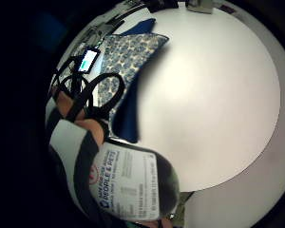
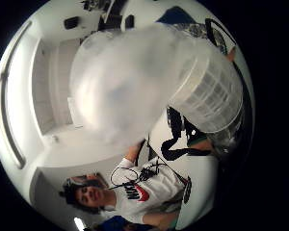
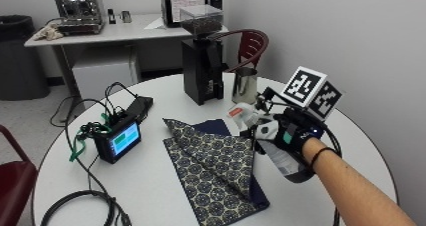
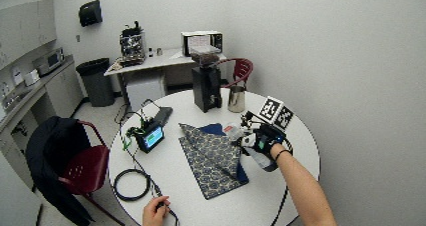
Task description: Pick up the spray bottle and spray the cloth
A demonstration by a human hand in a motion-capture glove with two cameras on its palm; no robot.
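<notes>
The person had the bottle [image 3: 283, 153] up off the table [image 3: 166, 191], the gloved hand [image 3: 293, 136] curled round its body just below the sprayer head [image 3: 241, 113]. It hung tilted, base down toward the forearm and the head leaning up and out, so its long axis ran from the wrist toward the middle of the table. The nozzle looked to face the cloth [image 3: 213, 171], though I could not make out the tip itself, nor whether a finger lay on the trigger.

The cloth, patterned blue with a plain dark underside showing at its edges, lay folded flat on the table. It sat just beside and below the hand, on the nozzle side, between the hand and a small screen [image 3: 120, 140] with its cables. From the palm, the cloth [image 1: 126, 61] lay beyond the fingers with bare tabletop beside it.

The pick-up seemed done to me and the spraying next. What mattered was that the head already pointed over the near edge of the cloth; a slight dip of the nozzle would likely put the mist on the fabric rather than past it. The other hand [image 4: 156, 211] rested at the table's far edge, well apart.
</notes>
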